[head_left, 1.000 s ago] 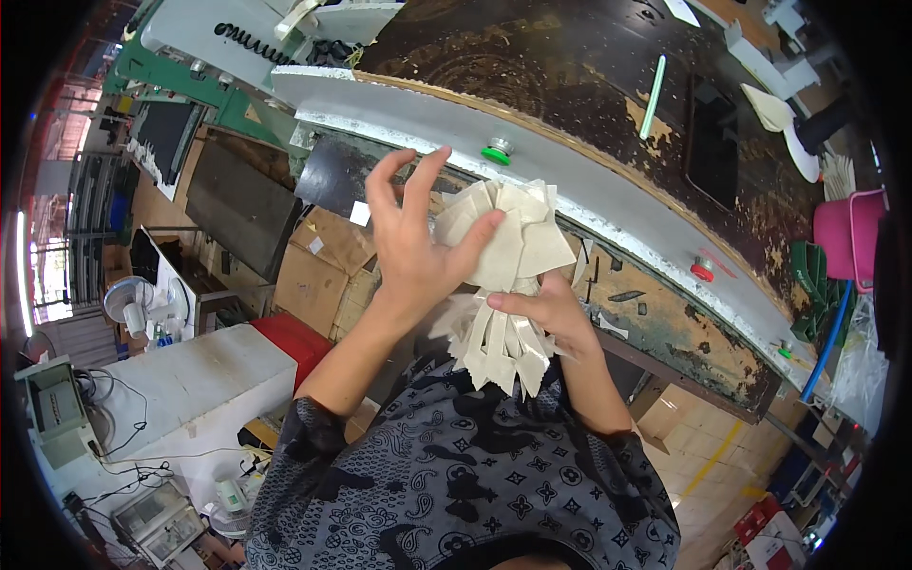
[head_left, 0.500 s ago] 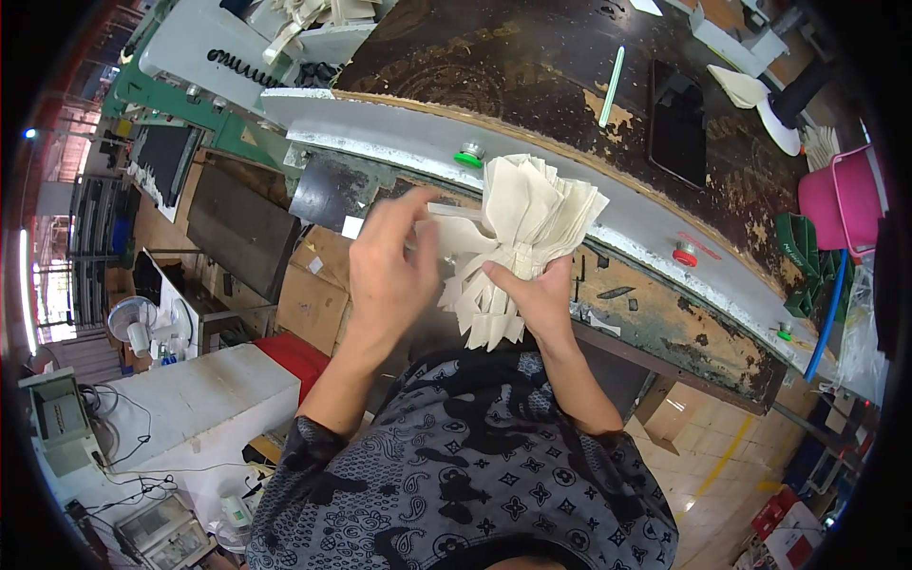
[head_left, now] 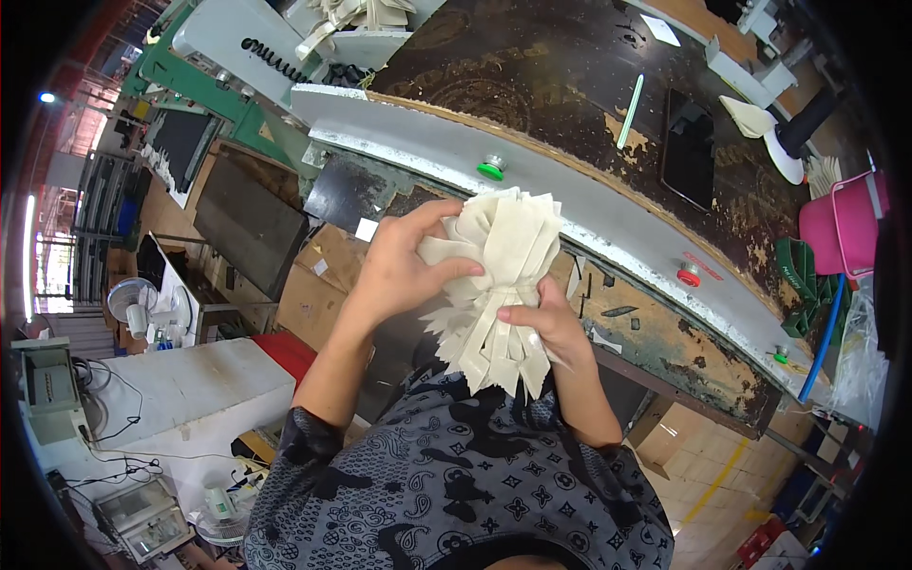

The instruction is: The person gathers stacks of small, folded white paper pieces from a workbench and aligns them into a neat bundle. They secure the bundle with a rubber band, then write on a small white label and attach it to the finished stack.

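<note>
A thick bundle of cream fabric pieces [head_left: 508,237], pinched in at the middle and fanned out at both ends, is held in front of my body. My right hand [head_left: 556,332] grips it at its narrow waist, with the thumb across the front and the other fingers mostly hidden behind. On the bundle's upper left side, my left hand [head_left: 408,256] has its thumb and fingers closed on the edge of the outer pieces. The lower ends of the pieces are cut to points and hang above my shirt.
Beyond the bundle runs a machine bench with a worn dark top [head_left: 532,76], a green button [head_left: 490,168] and a red button [head_left: 688,274] on its front. A phone [head_left: 688,150] and a pale green stick [head_left: 631,111] lie on it. A pink bucket [head_left: 841,228] stands right.
My left hand, blurred and apart from the main bundle before, has come onto its upper left edge. The bundle has come nearer to me and turned more upright.
</note>
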The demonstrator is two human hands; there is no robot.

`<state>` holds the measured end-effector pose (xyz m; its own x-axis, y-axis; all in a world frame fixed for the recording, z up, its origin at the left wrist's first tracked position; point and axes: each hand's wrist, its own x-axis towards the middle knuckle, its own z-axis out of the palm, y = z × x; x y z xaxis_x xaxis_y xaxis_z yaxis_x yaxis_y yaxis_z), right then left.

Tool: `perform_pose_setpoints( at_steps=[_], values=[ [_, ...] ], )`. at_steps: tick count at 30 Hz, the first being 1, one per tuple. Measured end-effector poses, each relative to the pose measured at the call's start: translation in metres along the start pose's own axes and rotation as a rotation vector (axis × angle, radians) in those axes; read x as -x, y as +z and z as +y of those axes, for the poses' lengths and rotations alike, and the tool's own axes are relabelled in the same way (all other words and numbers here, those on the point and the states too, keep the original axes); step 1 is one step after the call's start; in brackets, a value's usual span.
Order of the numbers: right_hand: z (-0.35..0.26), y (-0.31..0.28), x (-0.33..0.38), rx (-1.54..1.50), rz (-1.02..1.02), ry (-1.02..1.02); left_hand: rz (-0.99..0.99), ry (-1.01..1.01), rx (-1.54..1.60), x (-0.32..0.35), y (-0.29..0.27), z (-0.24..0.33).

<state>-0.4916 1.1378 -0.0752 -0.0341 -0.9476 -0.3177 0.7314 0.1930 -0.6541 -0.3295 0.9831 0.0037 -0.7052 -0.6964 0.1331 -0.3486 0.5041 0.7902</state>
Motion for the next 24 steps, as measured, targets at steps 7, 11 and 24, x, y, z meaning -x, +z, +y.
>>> perform_pose_setpoints(
  at_steps=[7,11,24],
  values=[
    [0.005,0.003,-0.001,0.220,0.057,-0.116,0.270,0.237,-0.259,-0.009,-0.008,0.019],
    [0.008,0.004,-0.004,0.419,0.111,-0.328,0.206,0.447,-0.195,0.008,0.004,0.036],
    [-0.119,0.084,-0.004,0.895,-0.135,-0.750,0.205,0.540,0.513,-0.074,-0.037,0.056]
  ],
)
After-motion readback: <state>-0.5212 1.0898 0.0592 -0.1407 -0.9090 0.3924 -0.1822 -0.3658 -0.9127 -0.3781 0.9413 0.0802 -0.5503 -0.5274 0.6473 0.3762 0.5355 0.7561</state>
